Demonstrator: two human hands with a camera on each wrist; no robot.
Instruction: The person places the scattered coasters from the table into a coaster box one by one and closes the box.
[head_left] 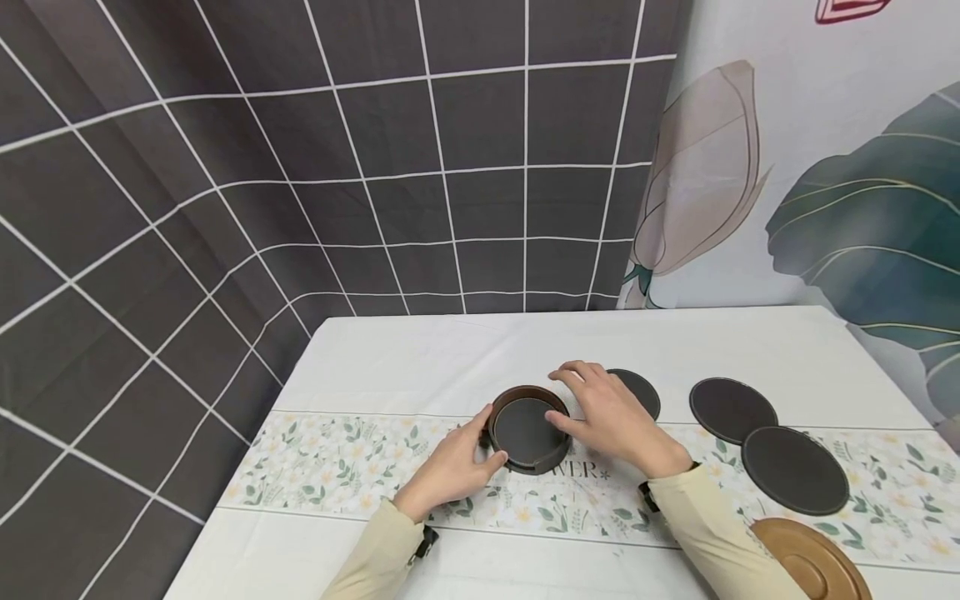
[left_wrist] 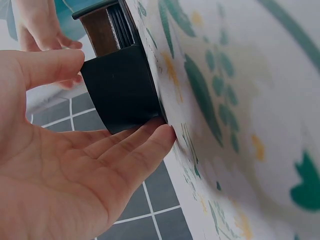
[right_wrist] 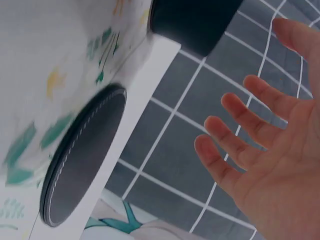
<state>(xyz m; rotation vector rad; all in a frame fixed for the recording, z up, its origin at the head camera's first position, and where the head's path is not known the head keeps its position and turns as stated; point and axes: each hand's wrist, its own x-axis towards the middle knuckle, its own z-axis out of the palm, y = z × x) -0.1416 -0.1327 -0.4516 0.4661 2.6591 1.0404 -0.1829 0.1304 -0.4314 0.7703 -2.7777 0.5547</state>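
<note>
A round black coaster holder [head_left: 534, 468] with a brown inner wall stands on the table, and a dark coaster [head_left: 525, 429] lies inside it. Through a slot in its side, the left wrist view shows several stacked coaster edges [left_wrist: 119, 26]. My left hand [head_left: 453, 467] grips the holder's left side, thumb near the front and fingers along the wall. Spread with nothing in it, my right hand [head_left: 607, 417] hovers over the holder's right edge. Behind that hand lies another black coaster [head_left: 639, 392], partly hidden; its stitched rim shows in the right wrist view.
Two black coasters, one farther back [head_left: 731, 408] and one nearer [head_left: 797, 472], lie edge to edge on the right. A brown round lid [head_left: 813, 557] sits at the front right, partly covered by my right sleeve. A dark gridded curtain [head_left: 480, 208] hangs behind the table.
</note>
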